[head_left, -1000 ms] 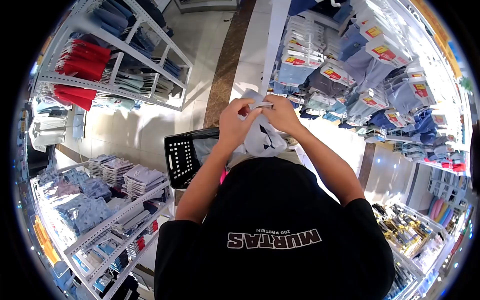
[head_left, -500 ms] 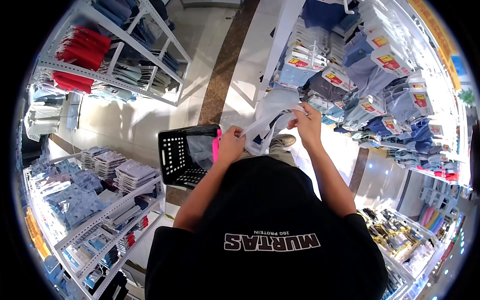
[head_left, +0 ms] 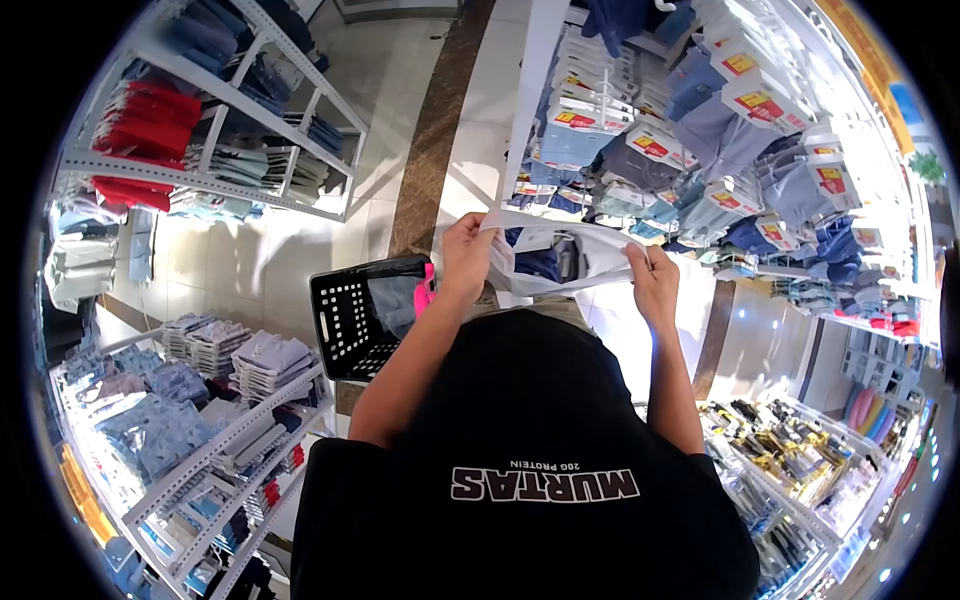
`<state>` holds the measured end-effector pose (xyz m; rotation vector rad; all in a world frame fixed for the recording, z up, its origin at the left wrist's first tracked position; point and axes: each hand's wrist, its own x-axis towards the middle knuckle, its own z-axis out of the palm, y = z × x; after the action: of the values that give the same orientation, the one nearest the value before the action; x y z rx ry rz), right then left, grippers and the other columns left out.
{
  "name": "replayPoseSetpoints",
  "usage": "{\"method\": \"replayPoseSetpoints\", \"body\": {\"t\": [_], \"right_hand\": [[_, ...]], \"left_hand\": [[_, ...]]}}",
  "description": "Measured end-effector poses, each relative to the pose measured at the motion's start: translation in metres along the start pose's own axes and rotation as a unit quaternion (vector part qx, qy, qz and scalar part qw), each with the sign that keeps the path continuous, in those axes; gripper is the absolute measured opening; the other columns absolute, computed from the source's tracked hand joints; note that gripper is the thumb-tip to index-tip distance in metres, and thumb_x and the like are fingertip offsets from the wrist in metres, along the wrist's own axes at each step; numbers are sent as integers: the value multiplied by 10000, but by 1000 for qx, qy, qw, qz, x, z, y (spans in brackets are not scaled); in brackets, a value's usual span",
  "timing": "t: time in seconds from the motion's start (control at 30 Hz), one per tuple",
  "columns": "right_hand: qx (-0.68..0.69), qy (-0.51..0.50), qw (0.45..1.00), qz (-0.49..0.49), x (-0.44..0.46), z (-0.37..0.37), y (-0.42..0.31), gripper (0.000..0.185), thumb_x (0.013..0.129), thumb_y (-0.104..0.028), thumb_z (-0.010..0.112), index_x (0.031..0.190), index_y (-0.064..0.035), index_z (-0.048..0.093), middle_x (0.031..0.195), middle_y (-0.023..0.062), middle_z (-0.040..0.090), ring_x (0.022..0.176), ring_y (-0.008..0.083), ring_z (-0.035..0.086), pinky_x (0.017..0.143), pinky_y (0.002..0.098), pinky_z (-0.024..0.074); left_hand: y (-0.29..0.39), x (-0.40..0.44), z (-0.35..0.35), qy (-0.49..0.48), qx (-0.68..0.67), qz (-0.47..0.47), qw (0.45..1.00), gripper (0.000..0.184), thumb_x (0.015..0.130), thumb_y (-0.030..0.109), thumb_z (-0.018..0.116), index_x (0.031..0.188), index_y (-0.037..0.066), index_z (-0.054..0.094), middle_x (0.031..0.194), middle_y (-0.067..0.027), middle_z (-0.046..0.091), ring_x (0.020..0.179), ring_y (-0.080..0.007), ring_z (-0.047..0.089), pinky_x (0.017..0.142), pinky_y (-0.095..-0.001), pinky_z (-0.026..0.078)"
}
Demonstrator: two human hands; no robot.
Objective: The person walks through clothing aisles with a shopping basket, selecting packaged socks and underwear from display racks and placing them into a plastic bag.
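Between my hands a translucent white plastic bag (head_left: 605,262) is stretched wide at its mouth. My left hand (head_left: 466,258) pinches the left end of the rim, and my right hand (head_left: 654,284) grips the right end. Dark blue and grey folded items (head_left: 540,262), apparently clothing, show inside the opening, along with a white card-like piece. To the left of my left forearm is a black shopping basket (head_left: 335,320) with a pink handle (head_left: 424,290). A clear plastic wrapping with something pale in it (head_left: 393,300) lies in the basket.
Racks of hanging garments with red-and-yellow price tags (head_left: 760,105) stand ahead on the right. A white shelf with red clothing (head_left: 145,125) is at the upper left. Folded garments fill a shelf (head_left: 170,385) on the left. Packaged goods (head_left: 790,450) lie in a bin at lower right.
My hands have moved apart, the left one up and the right one slightly down and outward. The bag's mouth is now pulled wide, showing more of the dark contents.
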<state>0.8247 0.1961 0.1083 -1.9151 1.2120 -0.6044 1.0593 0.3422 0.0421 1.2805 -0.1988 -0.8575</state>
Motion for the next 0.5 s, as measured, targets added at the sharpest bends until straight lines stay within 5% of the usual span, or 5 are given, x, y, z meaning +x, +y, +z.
{"method": "replayPoseSetpoints", "body": {"t": [0.23, 0.37, 0.5], "right_hand": [[-115, -39, 993, -12, -23, 4, 19, 287, 877, -249, 676, 765, 12, 632, 730, 115, 544, 629, 267, 538, 629, 370, 442], [-71, 91, 987, -114, -27, 11, -19, 123, 837, -113, 706, 891, -13, 659, 776, 88, 577, 653, 202, 547, 634, 321, 455], [32, -159, 979, -121, -30, 28, -30, 211, 841, -51, 676, 1045, -13, 639, 931, 122, 637, 822, 241, 645, 728, 329, 509]], "left_hand": [[17, -27, 17, -41, -51, -99, 993, 150, 946, 165, 631, 892, 39, 571, 636, 17, 544, 466, -62, 478, 420, -226, 378], [25, -40, 24, -41, -60, -102, 992, 157, 953, 180, 624, 895, 49, 560, 620, 35, 523, 466, -43, 453, 418, -211, 355], [28, -42, 29, -40, -33, -71, 996, 172, 970, 192, 603, 884, 48, 567, 640, 48, 522, 506, -21, 440, 449, -200, 338]]}}
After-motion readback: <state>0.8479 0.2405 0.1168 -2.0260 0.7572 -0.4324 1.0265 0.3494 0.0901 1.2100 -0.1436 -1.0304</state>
